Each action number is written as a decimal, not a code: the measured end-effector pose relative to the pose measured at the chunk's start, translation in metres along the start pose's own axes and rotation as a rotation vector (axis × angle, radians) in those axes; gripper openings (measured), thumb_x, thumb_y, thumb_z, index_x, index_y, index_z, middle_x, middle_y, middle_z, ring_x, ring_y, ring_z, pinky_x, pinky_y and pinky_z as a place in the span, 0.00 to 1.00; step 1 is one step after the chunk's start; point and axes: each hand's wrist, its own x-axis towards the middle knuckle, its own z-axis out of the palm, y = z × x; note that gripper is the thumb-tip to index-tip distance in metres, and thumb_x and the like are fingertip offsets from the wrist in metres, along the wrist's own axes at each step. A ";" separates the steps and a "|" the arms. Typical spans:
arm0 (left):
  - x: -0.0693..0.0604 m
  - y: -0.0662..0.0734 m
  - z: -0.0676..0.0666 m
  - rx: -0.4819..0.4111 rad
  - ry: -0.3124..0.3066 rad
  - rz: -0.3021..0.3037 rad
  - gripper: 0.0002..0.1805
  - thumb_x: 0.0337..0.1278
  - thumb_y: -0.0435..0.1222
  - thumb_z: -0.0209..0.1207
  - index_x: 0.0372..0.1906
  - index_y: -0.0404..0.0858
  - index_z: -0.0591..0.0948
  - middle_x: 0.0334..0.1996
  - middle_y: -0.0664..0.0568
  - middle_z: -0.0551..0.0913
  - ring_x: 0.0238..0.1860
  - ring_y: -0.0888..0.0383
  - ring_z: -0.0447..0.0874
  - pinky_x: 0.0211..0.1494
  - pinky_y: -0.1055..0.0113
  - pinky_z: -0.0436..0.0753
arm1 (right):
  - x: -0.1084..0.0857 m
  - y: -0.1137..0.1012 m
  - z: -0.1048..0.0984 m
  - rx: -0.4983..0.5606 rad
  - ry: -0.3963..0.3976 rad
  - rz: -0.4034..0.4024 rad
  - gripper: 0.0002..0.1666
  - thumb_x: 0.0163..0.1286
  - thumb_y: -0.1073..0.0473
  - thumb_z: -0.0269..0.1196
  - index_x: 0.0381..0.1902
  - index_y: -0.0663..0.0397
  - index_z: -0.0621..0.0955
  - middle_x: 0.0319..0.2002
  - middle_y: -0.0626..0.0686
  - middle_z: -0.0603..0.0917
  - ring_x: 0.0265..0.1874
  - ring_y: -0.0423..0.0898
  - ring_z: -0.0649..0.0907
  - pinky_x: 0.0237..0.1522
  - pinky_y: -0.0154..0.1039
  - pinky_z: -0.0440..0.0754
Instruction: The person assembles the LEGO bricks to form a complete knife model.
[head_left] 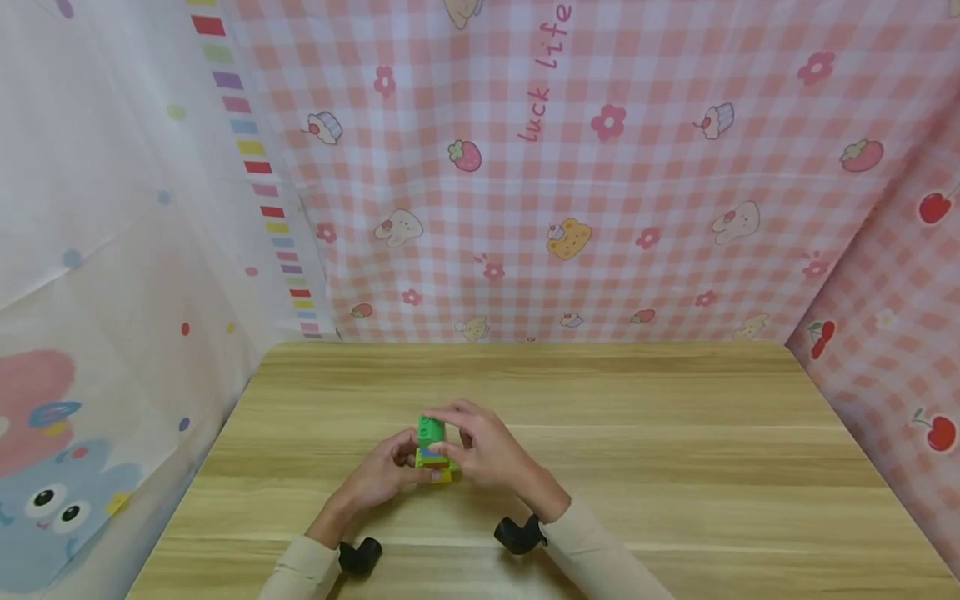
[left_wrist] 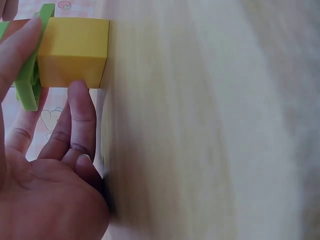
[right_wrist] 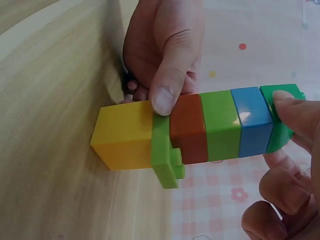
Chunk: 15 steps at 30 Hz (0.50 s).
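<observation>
A tower of toy building bricks stands upright at the table's front middle. In the right wrist view, a yellow brick [right_wrist: 127,132] is at its base, then a light green plate [right_wrist: 161,137] jutting out to one side, an orange-brown brick [right_wrist: 188,129], a light green brick [right_wrist: 221,125], a blue brick [right_wrist: 252,120] and a dark green brick [right_wrist: 281,120] with a curved side on top. My left hand [head_left: 382,472] holds the lower part, thumb on the light green plate. My right hand [head_left: 487,446] pinches the dark green brick at the top.
The tower is on a wood-grain table [head_left: 637,467]. A pink checked cloth [head_left: 525,192] hangs behind the table's far edge, and a white patterned cloth [head_left: 135,275] hangs at the left. Black wrist-worn devices [head_left: 517,535] sit at both wrists.
</observation>
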 end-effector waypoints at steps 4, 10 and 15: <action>0.001 0.000 -0.001 0.006 0.006 -0.006 0.22 0.54 0.41 0.71 0.54 0.43 0.79 0.48 0.50 0.83 0.47 0.52 0.80 0.49 0.60 0.75 | -0.001 0.003 0.003 0.016 0.017 -0.012 0.27 0.67 0.59 0.67 0.64 0.52 0.78 0.53 0.53 0.80 0.22 0.34 0.68 0.24 0.27 0.69; 0.000 0.001 0.000 0.008 0.017 0.007 0.22 0.53 0.40 0.71 0.53 0.41 0.80 0.46 0.49 0.83 0.46 0.51 0.79 0.48 0.61 0.75 | -0.002 0.008 0.008 0.028 0.041 -0.037 0.28 0.66 0.60 0.68 0.65 0.50 0.77 0.51 0.51 0.80 0.20 0.32 0.67 0.22 0.26 0.68; -0.001 0.002 0.002 0.016 0.032 0.009 0.21 0.53 0.40 0.71 0.52 0.40 0.80 0.45 0.49 0.84 0.45 0.51 0.81 0.48 0.63 0.77 | -0.004 0.010 0.011 -0.007 0.043 -0.027 0.32 0.64 0.62 0.69 0.66 0.48 0.76 0.52 0.52 0.81 0.22 0.32 0.69 0.24 0.27 0.72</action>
